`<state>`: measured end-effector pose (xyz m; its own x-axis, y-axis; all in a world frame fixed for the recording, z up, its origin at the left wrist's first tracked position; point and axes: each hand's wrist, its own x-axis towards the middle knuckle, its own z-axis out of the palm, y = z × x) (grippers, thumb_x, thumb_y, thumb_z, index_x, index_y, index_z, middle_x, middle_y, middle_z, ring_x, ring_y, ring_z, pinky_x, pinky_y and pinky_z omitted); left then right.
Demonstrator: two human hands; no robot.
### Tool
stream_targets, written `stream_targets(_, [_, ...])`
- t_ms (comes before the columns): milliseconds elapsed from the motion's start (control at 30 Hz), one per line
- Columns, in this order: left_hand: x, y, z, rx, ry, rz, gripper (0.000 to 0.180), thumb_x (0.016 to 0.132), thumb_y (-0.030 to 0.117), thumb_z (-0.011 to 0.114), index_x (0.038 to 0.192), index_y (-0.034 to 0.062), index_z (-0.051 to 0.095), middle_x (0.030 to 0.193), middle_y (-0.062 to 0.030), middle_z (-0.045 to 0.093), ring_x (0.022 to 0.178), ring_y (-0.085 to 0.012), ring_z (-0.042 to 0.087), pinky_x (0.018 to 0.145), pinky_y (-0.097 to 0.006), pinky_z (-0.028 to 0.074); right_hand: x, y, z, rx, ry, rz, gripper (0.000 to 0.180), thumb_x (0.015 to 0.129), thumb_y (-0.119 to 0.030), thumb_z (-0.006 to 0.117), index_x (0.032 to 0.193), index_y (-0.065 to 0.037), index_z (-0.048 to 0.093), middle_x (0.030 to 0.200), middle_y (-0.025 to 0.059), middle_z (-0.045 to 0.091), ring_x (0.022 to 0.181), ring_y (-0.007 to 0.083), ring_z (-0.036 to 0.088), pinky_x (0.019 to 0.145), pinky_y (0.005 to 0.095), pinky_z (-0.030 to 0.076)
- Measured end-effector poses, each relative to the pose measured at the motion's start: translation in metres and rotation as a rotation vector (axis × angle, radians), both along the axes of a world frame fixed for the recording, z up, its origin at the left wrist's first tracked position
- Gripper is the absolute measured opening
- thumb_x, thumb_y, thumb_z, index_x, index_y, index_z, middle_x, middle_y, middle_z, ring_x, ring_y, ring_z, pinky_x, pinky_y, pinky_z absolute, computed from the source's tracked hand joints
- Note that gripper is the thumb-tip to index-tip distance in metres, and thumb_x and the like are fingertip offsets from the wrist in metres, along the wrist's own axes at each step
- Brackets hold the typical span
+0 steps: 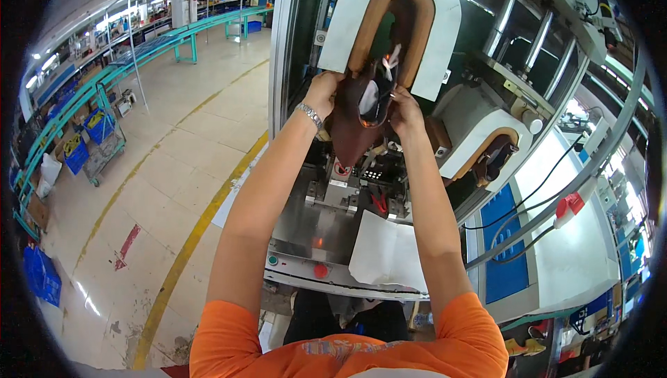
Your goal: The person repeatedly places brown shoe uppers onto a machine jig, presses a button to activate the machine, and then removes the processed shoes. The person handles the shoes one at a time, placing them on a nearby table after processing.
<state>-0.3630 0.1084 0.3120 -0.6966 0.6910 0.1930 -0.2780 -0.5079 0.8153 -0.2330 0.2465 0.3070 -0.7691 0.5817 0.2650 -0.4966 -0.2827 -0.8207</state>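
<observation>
A brown leather shoe upper (351, 122) hangs between my hands, its pointed end toward me and its dark opening facing up. My left hand (323, 93) grips its left edge, fingers closed. On the other side, the fingers of my right hand (405, 110) pinch the edge beside the opening. Just beyond, the upper reaches into the brown U-shaped pad (411, 4) of a machine, set in a white housing (445, 30). Below the upper lies the machine's metal clamp assembly (340, 194), partly covered by it.
A second white housing (479, 135) holds another dark shoe piece (495, 157) at the right. A white sheet (385, 249) lies on the machine's front ledge, near a red button (320, 271) and a green button (272, 260). Cables hang at the right. A conveyor (149, 48) runs along the far left.
</observation>
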Motion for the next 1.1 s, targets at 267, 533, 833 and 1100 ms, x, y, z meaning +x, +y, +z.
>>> stream_targets(267, [0.015,-0.018,-0.008,-0.227,0.174,0.211,0.024,0.086,0.009,0.047,0.108,0.0007,0.052,0.102,-0.0087,0.057,0.088,-0.0193,0.056,0.079,-0.03,0.045,0.017,-0.015,-0.022,0.236,-0.137,-0.239,0.025,0.083,-0.019,0.055,0.106,-0.009,0.056,0.104,0.0025,0.059,0.097,0.0154,0.052,0.088,0.0328,0.035])
stream_targets(533, [0.163,-0.104,0.0,-0.018,1.536,0.914,0.019,0.077,0.011,0.056,0.094,0.0051,0.055,0.098,-0.0106,0.057,0.094,-0.0255,0.052,0.088,-0.04,0.033,0.057,-0.073,-0.146,-0.322,-0.083,0.04,0.027,0.083,-0.032,0.059,0.099,-0.01,0.053,0.086,0.0009,0.057,0.062,0.0103,0.053,0.049,0.021,0.04])
stream_targets(833, [0.143,-0.103,-0.018,-0.514,1.771,0.926,0.026,0.074,0.01,0.054,0.099,0.0119,0.059,0.1,-0.0054,0.051,0.107,-0.0219,0.045,0.092,-0.052,0.028,0.004,-0.055,-0.191,-0.843,0.113,0.368,0.014,0.085,-0.019,0.056,0.082,-0.006,0.057,0.072,0.0037,0.062,0.066,0.013,0.062,0.063,0.0233,0.055])
stream_targets(1100, [0.146,-0.1,-0.038,-0.579,1.732,0.899,0.035,0.072,0.008,0.053,0.107,0.0114,0.053,0.109,-0.0063,0.047,0.117,-0.0216,0.038,0.092,-0.055,0.026,-0.014,-0.046,-0.208,-0.616,0.083,0.322,0.02,0.088,-0.021,0.051,0.099,-0.005,0.055,0.09,0.0046,0.063,0.074,0.0129,0.062,0.065,0.0231,0.055])
